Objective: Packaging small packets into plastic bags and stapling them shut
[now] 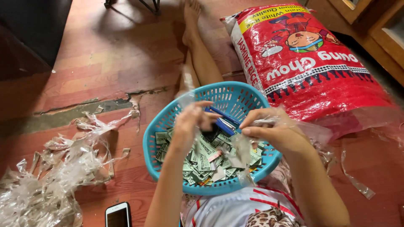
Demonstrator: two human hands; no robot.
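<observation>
The left hand (190, 122) and right hand (269, 130) each pinch an end of a clear plastic wrapper (240, 147) above a turquoise basket (151, 138) of small green packets (202, 162) (blue ones too), crumpled plastic scraps (54, 176) heaped on the floor beside it.

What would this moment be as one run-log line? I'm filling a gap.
left hand: pinching clear wrapper | right hand: pulling same wrapper | below: teal basket of green packets
</observation>
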